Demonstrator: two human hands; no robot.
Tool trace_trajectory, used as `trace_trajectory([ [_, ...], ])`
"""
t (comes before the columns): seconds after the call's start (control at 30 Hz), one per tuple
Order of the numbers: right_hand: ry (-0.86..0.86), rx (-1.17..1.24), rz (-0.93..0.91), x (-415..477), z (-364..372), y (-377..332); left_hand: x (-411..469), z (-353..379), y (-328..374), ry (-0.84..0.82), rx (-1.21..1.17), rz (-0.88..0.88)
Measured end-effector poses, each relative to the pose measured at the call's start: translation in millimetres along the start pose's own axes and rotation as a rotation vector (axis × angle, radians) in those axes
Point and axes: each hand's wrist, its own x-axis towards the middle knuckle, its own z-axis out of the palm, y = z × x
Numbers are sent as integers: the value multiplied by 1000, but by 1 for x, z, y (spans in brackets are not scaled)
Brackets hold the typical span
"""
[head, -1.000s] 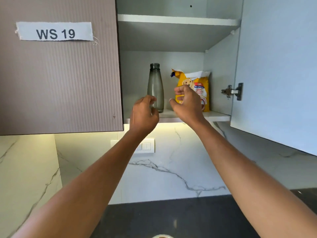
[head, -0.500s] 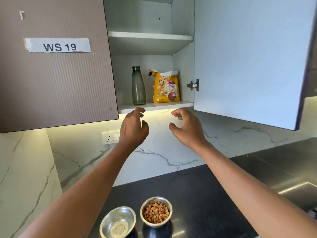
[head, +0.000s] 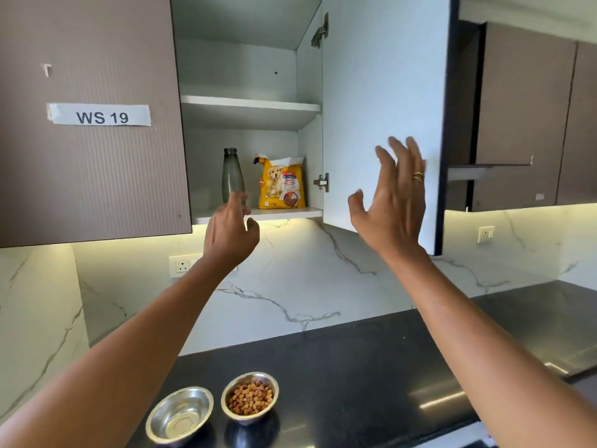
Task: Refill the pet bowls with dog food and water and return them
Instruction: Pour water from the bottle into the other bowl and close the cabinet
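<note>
Glossy black counter (head: 371, 367), round steel bowls (head: 250, 397), kibble (head: 249, 399)

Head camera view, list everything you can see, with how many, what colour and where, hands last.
Bottle: one, smoky grey, lower cabinet shelf, left of the bag.
Dog food bag: one, yellow, lower shelf, upright.
Cabinet door: one, pale inner face, swung open to the right.
Label: one, white, reads WS 19, on the closed brown door.
Food bowl: one, steel, brown kibble inside, black counter.
Water bowl: one, steel, left of the food bowl; contents unclear.
Wall sockets: two, white, marble backsplash.
Left hand: empty, below the shelf.
Right hand: open, before the door.
</note>
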Motion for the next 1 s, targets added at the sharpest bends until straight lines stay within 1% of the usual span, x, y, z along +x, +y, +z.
trace_trajectory([
  [0.1,-111,-92,145,8,-7,34,-8,11,26,6,9,-19],
  [0.23,-209,40,319,6,-9,66,-22,27,52,3,13,-36],
  [0.27,-197,75,344,5,-9,69,-25,30,55,-11,21,-44],
  [0.37,-87,180,373,10,-14,72,-33,35,58,-47,66,-62],
  [0.47,-25,272,336,9,-14,69,-35,32,56,-43,79,-88],
  [0.6,17,351,189,-5,-6,41,-35,22,45,-13,104,-127],
  [0.7,-6,418,75,-13,9,14,-35,12,32,6,130,-155],
  [0.77,-31,460,34,-17,22,-5,-34,4,22,17,133,-177],
  [0.87,-71,489,8,-22,50,-39,-29,-11,2,36,139,-175],
  [1.0,-180,498,29,-32,93,-75,-14,-28,-30,44,146,-169],
])
